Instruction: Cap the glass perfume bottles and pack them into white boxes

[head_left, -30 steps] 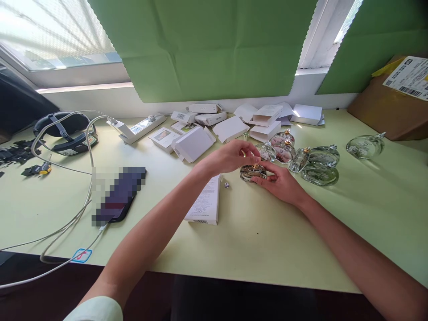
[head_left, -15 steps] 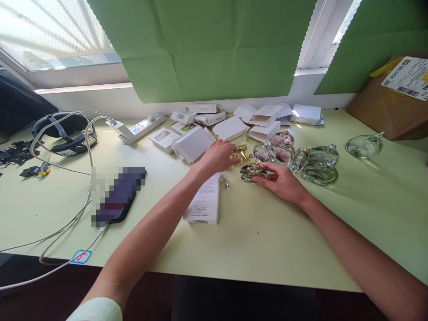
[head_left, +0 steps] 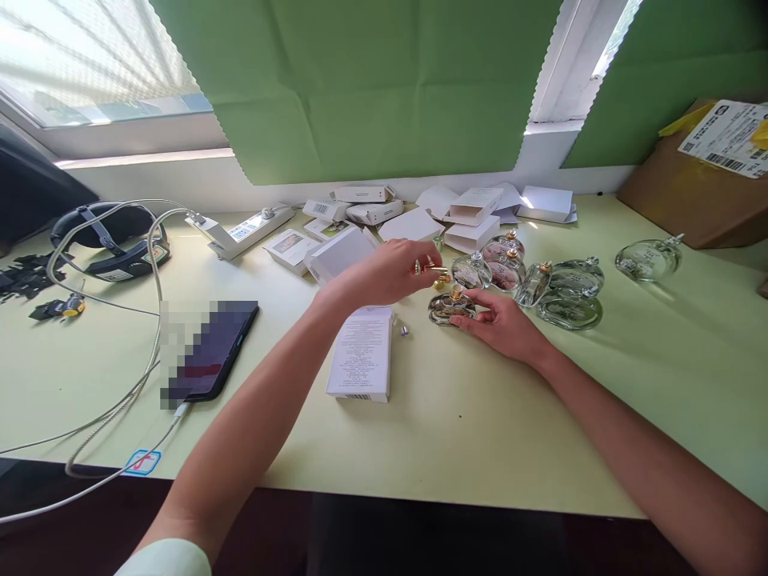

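— Where is the bottle being handled?
— The small round glass bottle (head_left: 445,309) with the gold neck stands on the green table (head_left: 480,432), right at the fingertips of the right hand (head_left: 502,324). That hand curls round its near side, thumb and fingers gripping it.

— And the other hand?
— The left hand (head_left: 387,274) hovers just left of the bottle and a little above it, fingers pinched closed on a small gold cap (head_left: 430,269). The cap is near the bottle's neck but not touching it.

— What lies close by?
— A loose gold piece (head_left: 441,282) sits between the left fingertips and the bottle. A tiny silver piece (head_left: 404,329) lies just left of the bottle, below the left hand. Beyond the right hand is a cluster of more bottles (head_left: 507,268), some gold-topped, with larger clear ones (head_left: 570,308) to its right.

— Further out?
— A white printed box (head_left: 360,364) lies flat under the left wrist. Small white cartons (head_left: 414,224) are scattered beyond both hands. Well left of the left arm are a phone (head_left: 210,352) and a power strip (head_left: 243,230). A cardboard box (head_left: 690,192) stands well to the right of the right hand.
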Tool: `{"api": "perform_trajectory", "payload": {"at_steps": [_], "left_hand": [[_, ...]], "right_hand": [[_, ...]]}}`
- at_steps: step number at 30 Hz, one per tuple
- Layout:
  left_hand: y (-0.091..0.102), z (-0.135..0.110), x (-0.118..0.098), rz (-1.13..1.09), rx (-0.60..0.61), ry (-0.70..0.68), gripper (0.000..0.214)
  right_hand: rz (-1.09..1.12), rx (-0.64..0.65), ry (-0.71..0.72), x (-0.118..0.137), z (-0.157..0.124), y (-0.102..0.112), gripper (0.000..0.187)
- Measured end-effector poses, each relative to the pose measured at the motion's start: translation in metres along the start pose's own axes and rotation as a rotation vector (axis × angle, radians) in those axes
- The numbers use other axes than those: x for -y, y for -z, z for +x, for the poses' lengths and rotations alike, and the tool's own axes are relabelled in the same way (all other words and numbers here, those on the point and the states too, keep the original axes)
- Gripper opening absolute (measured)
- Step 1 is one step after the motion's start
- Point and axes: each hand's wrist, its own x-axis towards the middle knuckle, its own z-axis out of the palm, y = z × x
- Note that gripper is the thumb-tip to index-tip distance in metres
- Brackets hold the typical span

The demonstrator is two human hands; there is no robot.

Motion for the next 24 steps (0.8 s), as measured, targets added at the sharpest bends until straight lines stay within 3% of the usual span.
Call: {"api": "perform_trajectory", "payload": {"at_steps": [5,14,24], "left_hand": [[0.012,-0.008,-0.019,-0.107,-0.013,-0.151,0.029],[-0.012,0.001,-0.023,-0.104,-0.083,-0.199,0.033],[-0.018,0.005,-0.021,-0.137,-0.077,-0.224,0.043]], "right_hand": [[-0.023,0.006,-0.066,-0.002,0.0,0.001,0.063],[-0.026,0.014,-0.024,0.001,-0.001,0.001,0.062],[0.001,0.026,-0.028,0.0,0.0,-0.001,0.058]]}}
